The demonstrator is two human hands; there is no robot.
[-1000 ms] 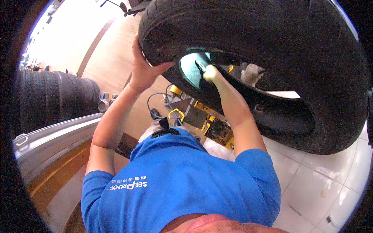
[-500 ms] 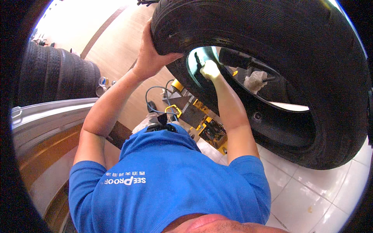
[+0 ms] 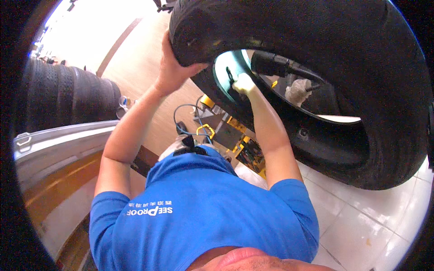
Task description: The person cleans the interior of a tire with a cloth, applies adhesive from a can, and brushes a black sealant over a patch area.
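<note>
A large black tyre (image 3: 389, 99) fills the upper right, tilted, with its opening facing me. My left hand (image 3: 174, 70) is wrapped over its left edge, thumb on the sidewall and fingers around the tread. My right hand (image 3: 244, 84) reaches through the opening to the brightly lit inner wall (image 3: 221, 67). Its fingers are closed by a thin dark thing (image 3: 229, 76); whether they hold this or something smaller I cannot make out. On the tyre's lower inner side is a small round spot (image 3: 303, 133).
Several tyres stand in a row (image 3: 68, 97) at the left, behind a pale metal rail (image 3: 68, 135). Below the tyre is a yellow and black machine (image 3: 246, 149) with a blue hose (image 3: 176, 113). A crumpled whitish wrap (image 3: 298, 92) shows through the opening. White floor tiles (image 3: 352, 221) lie at right.
The view has shifted slightly, so the tyre sits a little higher and my body a little further right. Both hands keep nearly the same places on the tyre.
</note>
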